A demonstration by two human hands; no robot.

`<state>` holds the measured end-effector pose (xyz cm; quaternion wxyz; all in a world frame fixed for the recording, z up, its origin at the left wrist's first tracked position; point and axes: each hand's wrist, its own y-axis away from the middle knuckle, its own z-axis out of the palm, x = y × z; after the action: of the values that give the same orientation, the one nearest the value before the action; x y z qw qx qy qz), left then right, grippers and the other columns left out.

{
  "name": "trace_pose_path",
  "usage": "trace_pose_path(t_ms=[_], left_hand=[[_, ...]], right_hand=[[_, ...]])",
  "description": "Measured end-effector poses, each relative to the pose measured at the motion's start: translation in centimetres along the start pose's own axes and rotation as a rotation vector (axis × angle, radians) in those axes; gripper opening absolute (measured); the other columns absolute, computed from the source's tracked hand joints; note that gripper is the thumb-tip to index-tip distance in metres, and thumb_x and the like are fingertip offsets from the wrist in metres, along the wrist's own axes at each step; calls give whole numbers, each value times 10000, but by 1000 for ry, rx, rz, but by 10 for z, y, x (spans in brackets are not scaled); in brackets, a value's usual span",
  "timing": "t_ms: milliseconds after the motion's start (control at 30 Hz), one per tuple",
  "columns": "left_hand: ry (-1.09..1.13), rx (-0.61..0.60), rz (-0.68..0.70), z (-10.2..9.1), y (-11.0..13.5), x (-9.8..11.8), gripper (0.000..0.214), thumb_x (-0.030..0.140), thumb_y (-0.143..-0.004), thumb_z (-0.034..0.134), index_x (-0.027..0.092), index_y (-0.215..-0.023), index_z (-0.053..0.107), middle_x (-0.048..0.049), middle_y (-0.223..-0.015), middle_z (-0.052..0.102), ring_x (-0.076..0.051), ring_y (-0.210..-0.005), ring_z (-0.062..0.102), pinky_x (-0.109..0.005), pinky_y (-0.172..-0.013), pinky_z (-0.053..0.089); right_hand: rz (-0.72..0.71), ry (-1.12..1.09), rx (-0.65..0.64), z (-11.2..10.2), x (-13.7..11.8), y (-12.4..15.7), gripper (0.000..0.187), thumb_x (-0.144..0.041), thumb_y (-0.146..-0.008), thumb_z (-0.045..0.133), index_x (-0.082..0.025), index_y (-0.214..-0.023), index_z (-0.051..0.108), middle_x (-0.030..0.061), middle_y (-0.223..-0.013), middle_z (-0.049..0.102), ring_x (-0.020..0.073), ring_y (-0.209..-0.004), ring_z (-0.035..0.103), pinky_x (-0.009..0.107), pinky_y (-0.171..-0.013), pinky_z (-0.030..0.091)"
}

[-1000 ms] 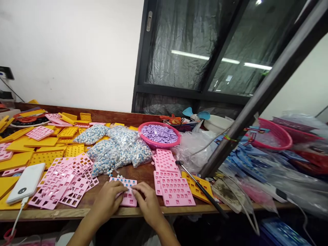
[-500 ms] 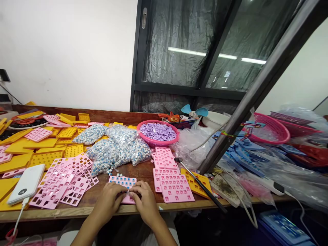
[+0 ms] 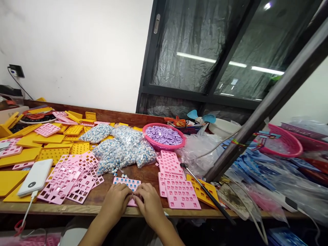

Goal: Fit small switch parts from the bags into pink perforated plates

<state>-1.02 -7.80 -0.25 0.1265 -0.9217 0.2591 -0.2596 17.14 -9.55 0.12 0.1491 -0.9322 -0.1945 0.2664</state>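
Observation:
A pink plate (image 3: 134, 185) with rows of small blue switches lies at the table's front edge, partly covered by my hands. My left hand (image 3: 118, 201) rests on its left side, thumb and fingers pinched. From the right, my right hand (image 3: 149, 202) meets it over the plate's lower half, fingertips also pinched. The fingertips of both hands nearly touch, and whatever is between them is hidden. Just behind the plate lie a few loose blue-and-white switches (image 3: 124, 176), in front of clear bags (image 3: 125, 147) full of similar ones.
Pink frames with square holes (image 3: 61, 181) are piled on the left beside a white power bank (image 3: 36, 177). Yellow trays (image 3: 22, 160) spread behind. Stacked pink plates (image 3: 182, 194) and a black rod (image 3: 205, 191) lie right. A pink basket (image 3: 146, 136) holds purple pieces. A slanted metal post (image 3: 246, 133) stands right.
The whole view has shifted, so the table appears farther right. My hands stay over the pink plate with fingertips closer together. A small pale piece glimpsed between them is now hidden.

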Motion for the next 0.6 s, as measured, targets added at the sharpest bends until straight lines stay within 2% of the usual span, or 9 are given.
trace_pose_path(t_ms=[100, 200, 267, 333, 400, 467, 600], left_hand=[[-62, 18, -5, 2, 0, 3, 121, 188, -945, 636, 254, -948, 738, -7, -937, 740, -223, -935, 675, -371, -842, 480], [-85, 50, -18, 7, 0, 3, 131, 190, -948, 636, 261, -921, 743, 2, -918, 739, -213, -916, 672, -368, -829, 481], [-104, 82, -23, 11, 3, 3, 146, 201, -958, 624, 268, -917, 747, 4, -911, 740, -210, -899, 666, -370, -819, 483], [-134, 118, -24, 17, 7, 5, 164, 188, -961, 607, 260, -938, 752, -11, -921, 743, -225, -898, 660, -393, -820, 486], [-165, 153, -19, 24, 14, 8, 183, 169, -956, 587, 246, -990, 750, -33, -970, 747, -246, -927, 654, -432, -856, 487], [-213, 234, 9, 33, 23, 13, 210, 193, -958, 570, 236, -1079, 735, -46, -1057, 749, -263, -996, 644, -477, -938, 471], [-359, 460, 106, 48, 40, 17, 329, 296, -996, 506, 215, -1278, 654, -35, -1226, 732, -255, -1132, 617, -483, -1064, 408]], right_hand=[[-88, 121, -59, -7, -4, 5, 151, -139, -968, 585, -225, -1003, 703, 55, -1033, 701, 249, -996, 575, 392, -852, 424], [-158, 108, -170, -23, -5, 5, 224, -166, -963, 587, -237, -1148, 689, 68, -1150, 698, 262, -1066, 580, 398, -888, 431], [-165, 40, -222, -35, -5, -8, 204, -200, -964, 596, -255, -1125, 709, 53, -1138, 708, 246, -1060, 602, 373, -891, 445], [-132, -30, -186, -40, -8, -34, 179, -203, -974, 576, -241, -1052, 732, 46, -1076, 726, 216, -1015, 633, 337, -893, 460], [-92, -38, -162, -34, -15, -66, 179, -203, -977, 567, -214, -1021, 739, 51, -1036, 742, 189, -979, 660, 293, -884, 472], [-89, 58, -271, -20, -24, -99, 162, -259, -968, 600, -230, -1022, 750, 33, -1050, 763, 174, -967, 683, 255, -858, 478], [-58, 163, -354, 17, -40, -142, 123, -307, -814, 771, -219, -900, 786, 63, -929, 795, 241, -903, 724, 287, -788, 496]])
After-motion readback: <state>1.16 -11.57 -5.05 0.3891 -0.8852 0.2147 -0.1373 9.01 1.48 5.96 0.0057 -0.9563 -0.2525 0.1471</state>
